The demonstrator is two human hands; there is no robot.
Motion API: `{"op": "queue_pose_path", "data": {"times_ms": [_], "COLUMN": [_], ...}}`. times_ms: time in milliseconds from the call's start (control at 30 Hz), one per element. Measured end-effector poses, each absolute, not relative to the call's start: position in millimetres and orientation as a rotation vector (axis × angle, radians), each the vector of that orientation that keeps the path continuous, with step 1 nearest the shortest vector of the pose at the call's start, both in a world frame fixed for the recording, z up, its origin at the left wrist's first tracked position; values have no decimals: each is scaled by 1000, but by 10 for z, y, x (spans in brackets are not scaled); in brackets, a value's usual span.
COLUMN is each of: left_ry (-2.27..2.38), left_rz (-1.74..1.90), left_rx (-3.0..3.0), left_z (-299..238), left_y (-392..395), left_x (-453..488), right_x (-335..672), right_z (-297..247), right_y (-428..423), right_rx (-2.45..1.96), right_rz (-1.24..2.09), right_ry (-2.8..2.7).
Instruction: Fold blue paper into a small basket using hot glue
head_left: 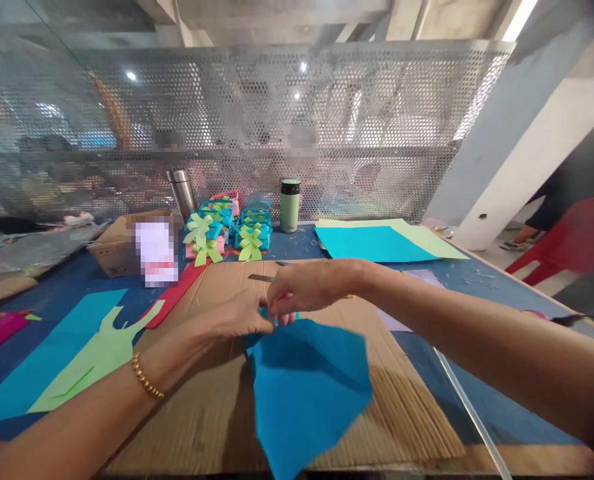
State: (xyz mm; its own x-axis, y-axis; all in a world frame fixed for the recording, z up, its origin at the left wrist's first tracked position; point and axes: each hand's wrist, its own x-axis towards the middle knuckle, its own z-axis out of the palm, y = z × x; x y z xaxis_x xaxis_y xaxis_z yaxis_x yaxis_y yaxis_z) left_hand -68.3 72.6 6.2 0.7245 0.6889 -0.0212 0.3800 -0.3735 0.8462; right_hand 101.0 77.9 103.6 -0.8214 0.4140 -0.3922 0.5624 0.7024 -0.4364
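Note:
A sheet of blue paper (311, 393) hangs bent from my fingers over a brown cardboard sheet (197, 400). My left hand (244, 313), with a gold bead bracelet (145, 377) at its wrist, pinches the paper's upper left end. Close against it, my right hand (297, 290) has its fingers closed on the same end. The fingertips overlap, so the pinched edge is partly hidden. A dark metal blade (260, 277) sticks out just left of my right hand; its other end is hidden, and I cannot tell whether it lies on the cardboard.
Small blue and pink paper baskets (253, 235) with green bows stand behind, near a green tumbler (290, 207), a steel flask (181, 193) and a cardboard box (114, 247). Cut green paper (89, 363) lies left, blue sheets (377, 243) back right, a clear strip (469, 407) right.

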Motion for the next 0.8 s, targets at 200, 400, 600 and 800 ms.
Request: {"op": "queue_pose_path", "data": {"times_ms": [200, 400, 600, 800], "left_ry": [891, 892, 768, 709], "left_rz": [541, 480, 454, 448], "left_rx": [1951, 2117, 2253, 2349], "left_z": [260, 396, 245, 182], "left_y": [507, 523, 544, 551], "left_x": [-659, -634, -516, -507], "right_x": [1332, 1552, 1564, 1390], "right_z": [1153, 729, 311, 466], "right_y": [595, 328, 269, 207], "right_rx": [1174, 1799, 1700, 1597], "right_rz": [-791, -690, -894, -889], "right_ry": [3091, 3084, 2966, 2975]}}
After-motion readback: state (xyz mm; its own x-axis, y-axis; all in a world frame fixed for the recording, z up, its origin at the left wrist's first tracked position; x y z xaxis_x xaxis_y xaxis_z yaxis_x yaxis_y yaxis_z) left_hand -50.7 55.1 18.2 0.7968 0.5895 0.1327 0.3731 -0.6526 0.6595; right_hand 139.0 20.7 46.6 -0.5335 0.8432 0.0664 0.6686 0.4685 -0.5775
